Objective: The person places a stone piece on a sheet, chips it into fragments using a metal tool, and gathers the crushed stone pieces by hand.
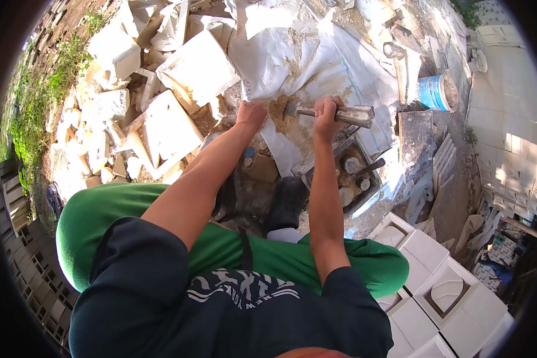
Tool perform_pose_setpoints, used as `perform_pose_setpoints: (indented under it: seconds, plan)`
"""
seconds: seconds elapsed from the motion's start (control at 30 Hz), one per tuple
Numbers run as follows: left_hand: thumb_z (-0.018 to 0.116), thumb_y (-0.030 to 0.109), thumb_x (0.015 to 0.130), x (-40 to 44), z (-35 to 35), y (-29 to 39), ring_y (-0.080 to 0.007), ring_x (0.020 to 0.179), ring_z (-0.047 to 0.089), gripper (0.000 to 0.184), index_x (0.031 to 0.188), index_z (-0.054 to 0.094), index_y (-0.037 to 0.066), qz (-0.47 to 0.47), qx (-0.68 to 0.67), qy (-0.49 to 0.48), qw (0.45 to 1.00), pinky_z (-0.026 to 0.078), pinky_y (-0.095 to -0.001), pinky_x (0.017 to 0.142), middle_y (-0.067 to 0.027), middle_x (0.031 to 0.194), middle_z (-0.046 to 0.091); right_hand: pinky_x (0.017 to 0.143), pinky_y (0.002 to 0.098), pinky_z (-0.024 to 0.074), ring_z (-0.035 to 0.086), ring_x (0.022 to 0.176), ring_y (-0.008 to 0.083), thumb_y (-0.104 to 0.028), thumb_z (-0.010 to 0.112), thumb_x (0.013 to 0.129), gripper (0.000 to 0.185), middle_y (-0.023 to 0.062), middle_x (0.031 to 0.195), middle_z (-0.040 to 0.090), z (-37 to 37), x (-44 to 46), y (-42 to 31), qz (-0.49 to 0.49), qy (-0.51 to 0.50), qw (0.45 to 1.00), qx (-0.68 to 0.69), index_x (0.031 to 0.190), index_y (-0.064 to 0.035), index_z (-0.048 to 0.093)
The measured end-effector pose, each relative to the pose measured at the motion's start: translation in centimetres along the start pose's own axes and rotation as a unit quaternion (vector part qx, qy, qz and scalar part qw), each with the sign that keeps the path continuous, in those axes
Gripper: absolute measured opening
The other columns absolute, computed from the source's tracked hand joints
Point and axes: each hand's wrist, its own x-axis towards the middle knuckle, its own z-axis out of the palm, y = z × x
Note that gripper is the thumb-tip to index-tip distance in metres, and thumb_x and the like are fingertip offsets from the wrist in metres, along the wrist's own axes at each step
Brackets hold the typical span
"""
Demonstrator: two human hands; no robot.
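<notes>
My right hand (326, 119) is wrapped round the thick grey handle of a trowel-like tool (357, 116). Its narrow end points left, to a small heap of damp brown sand (281, 113). That heap lies on a crumpled white sheet (352, 74) spread on the ground. At the sheet's left edge my left hand (252, 114) is closed, beside the sand; what its fingers hold, if anything, is hidden. Just below my right hand stands a dark crate (364, 200) with several tools and round pieces in it.
Broken white blocks (170, 128) are piled at the left. A blue bucket (434, 93) lies at the right, near a hammer (395, 52) and a board (416, 140). White hollow blocks (426, 250) stand at lower right. My black shoe (286, 203) is close to the crate.
</notes>
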Motion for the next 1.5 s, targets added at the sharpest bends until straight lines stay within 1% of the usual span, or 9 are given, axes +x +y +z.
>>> perform_pose_setpoints:
  seconds: [0.2,0.27,0.4,0.47,0.63,0.7,0.97,1.27,1.5]
  plan:
    - [0.078,0.015,0.063,-0.3,0.1,-0.1,-0.0190,0.079,0.067,0.016,0.076,0.071,0.009,0.011,0.002,0.013,1.000,0.051,-0.0314,0.067,-0.0056,0.081,0.069,0.043,0.0252,0.0264,0.028,0.043,0.0074,-0.002,0.047,0.079,0.031,-0.0033,0.050,0.030,1.1,-1.2,-6.9,0.012,0.007,0.999,0.034,0.058,-0.0126,0.027]
    - [0.078,0.016,0.063,0.1,-0.1,0.1,-0.0189,0.079,0.067,0.016,0.076,0.071,0.010,0.007,0.002,0.002,1.000,0.051,-0.0313,0.067,-0.0057,0.082,0.069,0.044,0.0228,0.0255,0.032,0.046,0.0059,-0.003,0.048,0.080,0.023,-0.0024,0.052,0.036,1.6,-0.7,-8.0,-0.009,0.004,0.998,0.055,0.061,-0.0085,0.037]
    - [0.078,0.019,0.064,0.0,-0.4,0.1,-0.0187,0.077,0.067,0.018,0.078,0.072,0.010,0.002,0.004,-0.007,1.000,0.051,-0.0314,0.066,-0.0050,0.083,0.069,0.045,0.0267,0.0307,0.032,0.045,0.0085,-0.002,0.049,0.080,0.027,-0.0017,0.052,0.036,0.8,-0.9,-1.2,0.022,0.007,1.000,0.005,0.061,-0.0109,0.032]
    - [0.078,0.020,0.064,0.1,0.1,0.2,-0.0187,0.078,0.067,0.019,0.079,0.072,0.011,0.014,0.007,0.004,1.000,0.051,-0.0316,0.065,-0.0049,0.083,0.069,0.046,0.0224,0.0306,0.037,0.048,0.0064,-0.007,0.051,0.082,0.022,-0.0012,0.054,0.041,-0.1,-0.8,2.1,0.009,-0.018,0.999,-0.050,0.063,-0.0070,0.040]
    - [0.079,0.021,0.064,0.3,-0.1,0.2,-0.0194,0.080,0.067,0.021,0.081,0.072,0.011,0.014,0.010,-0.030,0.999,0.052,-0.0320,0.066,-0.0054,0.084,0.069,0.045,0.0234,0.0311,0.040,0.049,0.0066,-0.010,0.055,0.082,0.018,-0.0006,0.057,0.046,3.7,0.3,-5.3,-0.103,0.059,0.993,0.008,0.067,-0.0051,0.047]
    - [0.079,0.019,0.064,0.3,0.1,0.2,-0.0193,0.081,0.067,0.020,0.081,0.071,0.010,0.006,0.021,-0.016,1.000,0.052,-0.0316,0.067,-0.0064,0.085,0.069,0.044,0.0240,0.0304,0.039,0.048,0.0065,-0.011,0.058,0.081,0.019,-0.0012,0.056,0.045,3.9,0.6,-6.5,0.029,0.111,0.993,-0.022,0.066,-0.0053,0.047]
    - [0.075,0.012,0.064,0.1,1.0,0.0,-0.0200,0.080,0.067,0.013,0.076,0.071,0.009,0.003,-0.017,0.036,0.999,0.051,-0.0323,0.065,-0.0081,0.081,0.069,0.041,0.0242,0.0229,0.031,0.044,0.0051,-0.008,0.058,0.080,0.029,-0.0037,0.049,0.036,4.8,-0.5,-13.7,-0.044,0.013,0.999,-0.001,0.057,-0.0073,0.040]
    - [0.076,0.013,0.063,-0.2,0.3,-0.2,-0.0210,0.076,0.067,0.011,0.072,0.071,0.010,0.008,-0.024,0.048,0.999,0.049,-0.0334,0.068,-0.0068,0.076,0.068,0.044,0.0226,0.0283,0.034,0.047,0.0040,-0.010,0.058,0.080,0.022,-0.0042,0.054,0.041,2.6,0.8,-7.1,0.000,0.081,0.995,-0.053,0.063,-0.0074,0.045]
    - [0.077,0.012,0.061,0.2,2.3,-0.2,-0.0213,0.075,0.067,0.010,0.069,0.070,0.010,-0.012,-0.034,0.053,0.998,0.048,-0.0337,0.069,-0.0073,0.075,0.068,0.044,0.0244,0.0260,0.032,0.045,0.0061,-0.006,0.054,0.081,0.025,-0.0014,0.049,0.039,5.0,-0.1,-15.2,-0.058,0.055,0.997,-0.008,0.060,-0.0065,0.040]
